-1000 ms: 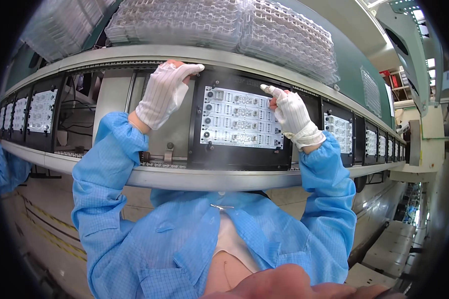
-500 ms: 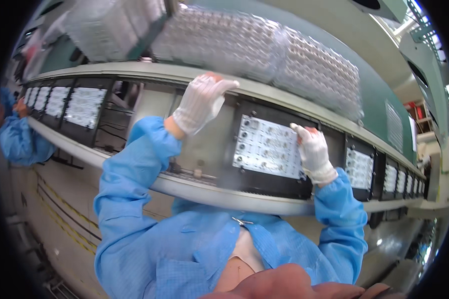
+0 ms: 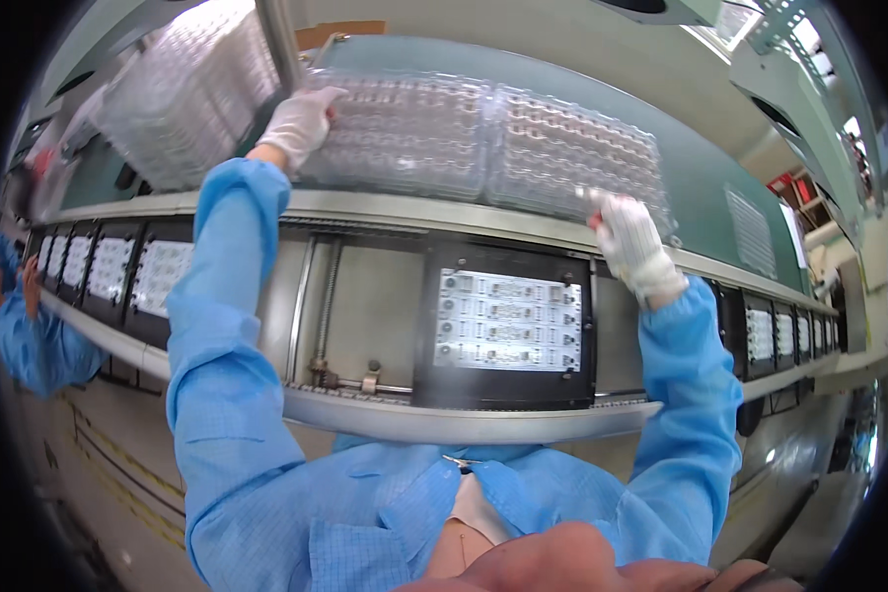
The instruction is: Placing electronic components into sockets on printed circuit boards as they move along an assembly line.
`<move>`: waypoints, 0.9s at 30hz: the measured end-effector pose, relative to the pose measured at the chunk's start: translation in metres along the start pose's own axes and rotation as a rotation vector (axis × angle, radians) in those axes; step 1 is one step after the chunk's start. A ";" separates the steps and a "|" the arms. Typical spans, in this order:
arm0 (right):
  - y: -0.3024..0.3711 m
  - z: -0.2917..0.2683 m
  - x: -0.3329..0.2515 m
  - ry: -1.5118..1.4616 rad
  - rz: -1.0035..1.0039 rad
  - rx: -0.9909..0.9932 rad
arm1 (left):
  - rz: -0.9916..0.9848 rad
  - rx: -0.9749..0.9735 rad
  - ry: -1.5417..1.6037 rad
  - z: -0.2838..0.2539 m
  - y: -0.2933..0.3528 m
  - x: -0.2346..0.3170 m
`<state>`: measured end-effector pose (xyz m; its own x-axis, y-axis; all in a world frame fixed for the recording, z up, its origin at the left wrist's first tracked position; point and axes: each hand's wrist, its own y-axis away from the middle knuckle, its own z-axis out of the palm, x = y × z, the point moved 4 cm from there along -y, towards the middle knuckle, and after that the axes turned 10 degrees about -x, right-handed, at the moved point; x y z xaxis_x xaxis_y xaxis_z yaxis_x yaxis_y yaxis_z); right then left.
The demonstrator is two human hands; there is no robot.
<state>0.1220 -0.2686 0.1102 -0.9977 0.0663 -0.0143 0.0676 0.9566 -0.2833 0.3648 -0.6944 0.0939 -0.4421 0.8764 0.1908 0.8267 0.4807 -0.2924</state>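
Green worktop [image 3: 696,148] behind a conveyor rail [image 3: 395,210]; bearings taken from the central black fixture [image 3: 513,389], which carries one white circuit board [image 3: 508,321]. Left stack of clear trays [image 3: 405,128]: eleven o'clock. Right stack of clear trays [image 3: 577,148]: one o'clock, adjoining. Further tray stack [image 3: 178,109]: ten o'clock, beyond a grey post [image 3: 278,39]. Co-worker's blue sleeve [image 3: 49,340]: nine o'clock. Left hand [image 3: 299,128], gloved: at the left stack's outer edge. Right hand [image 3: 629,237], gloved: two o'clock, fingertips over the right stack's near edge. Blur obscures both grips; grasping or merely touching, cannot tell. Both forearms cross the conveyor, partly blocking it.
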 end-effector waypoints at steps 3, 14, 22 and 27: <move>-0.037 -0.003 0.044 -0.090 0.163 0.021 | 0.087 -0.021 -0.075 -0.002 -0.009 -0.013; -0.135 0.052 0.085 0.009 0.459 -0.204 | 0.135 0.068 0.152 -0.040 0.034 0.037; -0.118 0.022 0.064 0.138 0.385 0.131 | 0.538 -0.004 0.255 -0.054 0.124 0.184; -0.019 0.027 0.007 0.004 0.306 0.143 | 0.540 -0.091 0.335 -0.033 0.172 0.207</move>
<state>0.1137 -0.2939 0.0895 -0.9312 0.3455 -0.1161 0.3623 0.8429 -0.3978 0.4269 -0.4310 0.1137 0.1650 0.9310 0.3257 0.9353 -0.0428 -0.3513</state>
